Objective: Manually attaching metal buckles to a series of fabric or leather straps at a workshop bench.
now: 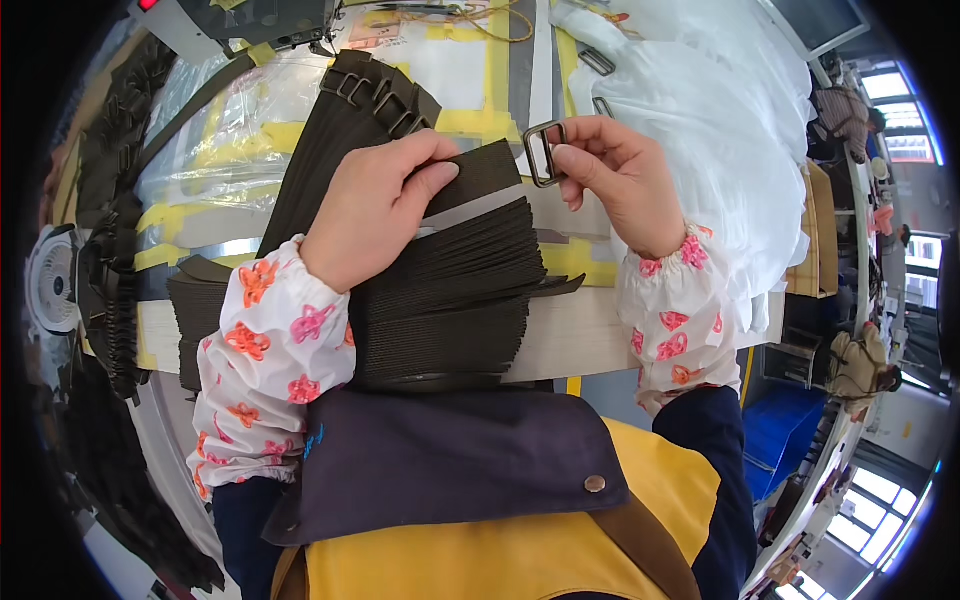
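Between thumb and fingers my left hand (375, 205) pinches a dark webbing strap (487, 178), its cut end pointing right. A rectangular metal buckle (541, 155) is held upright in my right hand (622, 180), just right of the strap's end and apart from it. Below the strap lies a thick stack of dark webbing straps (450, 300), fanned at its right edge. Beyond my left hand, a bundle of straps with buckles (375, 95) runs toward the far side. Two loose buckles (597, 62) lie on white plastic at the far right.
A sewing machine (270, 25) stands at the far left. Crumpled white plastic bags (710, 130) cover the table's right side. More dark straps (110, 200) hang along the left. A blue bin (785, 435) sits low at the right. Yellow tape (470, 122) marks the tabletop.
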A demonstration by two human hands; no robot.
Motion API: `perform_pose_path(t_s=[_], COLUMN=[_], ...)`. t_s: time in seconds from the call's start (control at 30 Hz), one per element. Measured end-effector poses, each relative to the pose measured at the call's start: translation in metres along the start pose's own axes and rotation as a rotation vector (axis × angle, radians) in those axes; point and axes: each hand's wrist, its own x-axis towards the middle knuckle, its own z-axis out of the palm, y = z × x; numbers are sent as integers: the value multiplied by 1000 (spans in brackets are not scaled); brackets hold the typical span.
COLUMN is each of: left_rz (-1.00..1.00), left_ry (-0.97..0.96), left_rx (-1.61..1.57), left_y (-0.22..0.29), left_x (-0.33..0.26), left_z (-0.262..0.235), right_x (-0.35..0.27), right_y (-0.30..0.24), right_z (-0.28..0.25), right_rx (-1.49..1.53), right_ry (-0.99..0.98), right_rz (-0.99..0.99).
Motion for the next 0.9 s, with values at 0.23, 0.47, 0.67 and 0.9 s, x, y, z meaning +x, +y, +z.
perform_pose_path(t_s=[0.23, 0.47, 0.67, 0.9], left_rz=[72, 125, 300, -108], left_ry=[37, 115, 203, 99], left_rx=[-172, -346, 10, -144], left_y=[4, 4, 0, -13], left_x=[-14, -18, -24, -37], left_z=[-3, -2, -9, -23], right_x=[11, 15, 25, 48], right_y=[9, 0, 5, 27], right_z=[31, 48, 61, 74], right_rx=[276, 135, -105, -68], right_ry=[-219, -151, -171, -333], right_rz=[167, 167, 103, 184])
